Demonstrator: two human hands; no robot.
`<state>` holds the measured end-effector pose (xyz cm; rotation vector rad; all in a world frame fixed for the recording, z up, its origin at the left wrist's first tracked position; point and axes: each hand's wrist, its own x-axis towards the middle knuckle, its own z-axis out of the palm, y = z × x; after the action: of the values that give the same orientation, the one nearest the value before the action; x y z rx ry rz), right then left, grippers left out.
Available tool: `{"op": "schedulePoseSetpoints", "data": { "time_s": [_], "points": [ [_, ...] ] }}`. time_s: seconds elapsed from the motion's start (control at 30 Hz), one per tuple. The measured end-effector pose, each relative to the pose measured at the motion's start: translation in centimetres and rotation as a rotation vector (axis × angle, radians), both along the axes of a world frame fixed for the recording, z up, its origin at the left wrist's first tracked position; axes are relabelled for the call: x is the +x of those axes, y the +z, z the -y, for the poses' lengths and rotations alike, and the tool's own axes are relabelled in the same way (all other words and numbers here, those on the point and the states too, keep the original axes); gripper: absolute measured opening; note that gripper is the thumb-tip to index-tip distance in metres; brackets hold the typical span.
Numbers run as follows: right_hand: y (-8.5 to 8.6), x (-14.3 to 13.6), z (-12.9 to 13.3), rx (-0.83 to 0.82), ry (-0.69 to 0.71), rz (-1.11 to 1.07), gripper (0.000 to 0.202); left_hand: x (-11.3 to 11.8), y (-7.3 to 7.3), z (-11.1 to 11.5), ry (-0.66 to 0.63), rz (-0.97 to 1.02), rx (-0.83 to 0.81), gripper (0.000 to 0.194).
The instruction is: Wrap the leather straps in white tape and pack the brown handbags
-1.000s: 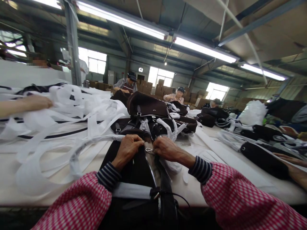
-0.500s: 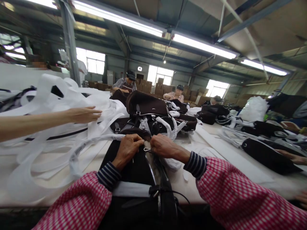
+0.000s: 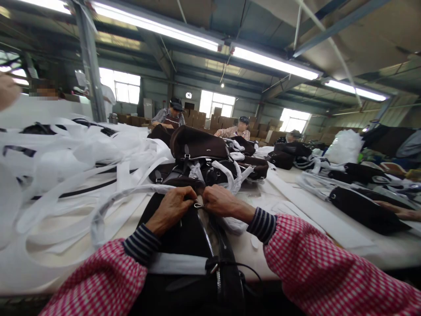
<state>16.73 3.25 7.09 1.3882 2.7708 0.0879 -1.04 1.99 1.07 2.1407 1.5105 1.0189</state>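
A black bag [image 3: 184, 232] lies in front of me, its silver zipper [image 3: 209, 241] running lengthwise and parted at the far end. My left hand [image 3: 176, 207] is closed in a pinch on the bag by that end. Opposite it, my right hand [image 3: 225, 202] grips the bag with curled fingers. Between the two hands shows a metal loop [image 3: 198, 205], perhaps a zipper pull; the fingertips hide what exactly they pinch. A strap wrapped in white [image 3: 105, 210] arcs out left of the bag, and another white-wrapped band [image 3: 177, 263] crosses its near part.
More dark bags [image 3: 200, 142] are heaped just beyond my hands. Loose white strips [image 3: 75, 153] cover the table's left side. At right lie further black bags [image 3: 365, 210], with another person's hand [image 3: 397, 211] on one. Co-workers sit across the table; a blurred hand [image 3: 8, 91] shows far left.
A co-worker's arm on the left has drawn back from the white strips, some of which have shifted. My hands stay at the same end of the bag; the view has moved slightly.
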Motion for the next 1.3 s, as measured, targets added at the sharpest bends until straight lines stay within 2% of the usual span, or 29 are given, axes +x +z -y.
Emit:
{"op": "schedulePoseSetpoints", "data": {
  "time_s": [0.17, 0.47, 0.6, 0.77, 1.0, 1.1, 1.3],
  "points": [
    [-0.8, 0.1, -0.6, 0.011, -0.006, -0.024, 0.019, 0.1, -0.1, -0.9, 0.024, -0.215, 0.069, 0.017],
    [-1.0, 0.6, -0.3, 0.005, -0.009, -0.08, 0.021, 0.3, 1.1, -1.8, -0.06, -0.507, 0.116, 0.017],
    [-1.3, 0.8, -0.4, 0.008, -0.018, -0.109, 0.02, -0.2, 1.1, -2.1, -0.079, -0.575, 0.122, 0.015],
    [-2.1, 0.6, -0.4, 0.027, -0.023, -0.14, 0.023, -0.8, 1.5, -1.7, -0.071, -0.615, 0.109, 0.028],
    [-2.1, 0.4, -0.2, 0.023, -0.015, -0.144, 0.026, -0.8, 2.5, -1.1, -0.042, -0.707, 0.103, 0.021],
    [-1.9, 0.3, -0.2, 0.015, -0.019, -0.136, 0.025, -0.7, 2.2, -1.2, -0.062, -0.748, 0.135, 0.02],
    [-1.8, 0.2, -0.1, 0.01, -0.033, -0.129, 0.024, -1.1, 0.6, -1.3, -0.132, -0.807, 0.204, 0.022]
  ]
}}
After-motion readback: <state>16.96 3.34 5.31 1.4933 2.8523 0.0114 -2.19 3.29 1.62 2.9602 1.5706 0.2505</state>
